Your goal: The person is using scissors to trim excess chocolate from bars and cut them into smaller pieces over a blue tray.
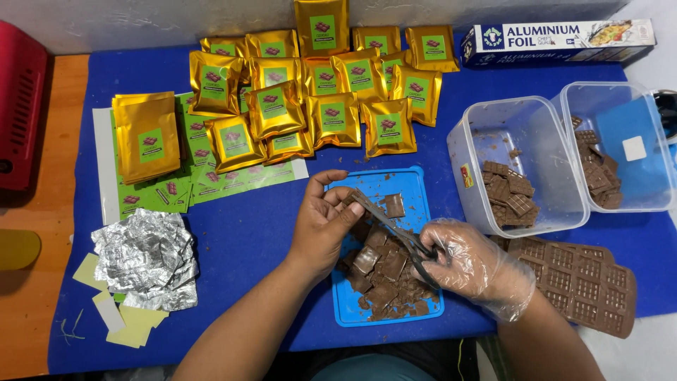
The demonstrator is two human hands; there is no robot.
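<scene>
My right hand point(471, 264), in a clear plastic glove, grips the black handles of a pair of scissors point(395, 229) whose blades point up and left. My bare left hand point(324, 222) pinches a small piece of chocolate at the blade tips. Both hands hover over a blue lid point(345, 310) that carries a heap of brown chocolate pieces point(384, 271). One square chocolate piece point(394, 205) lies apart near the lid's top.
Many gold pouches point(310, 99) with green labels lie at the back, on sheets of green stickers point(211, 183). Crumpled foil pieces point(144, 257) sit left. Two clear tubs point(465, 152) point(659, 141) hold chocolate. A brown mould point(578, 279) lies right, a foil box point(557, 41) far back.
</scene>
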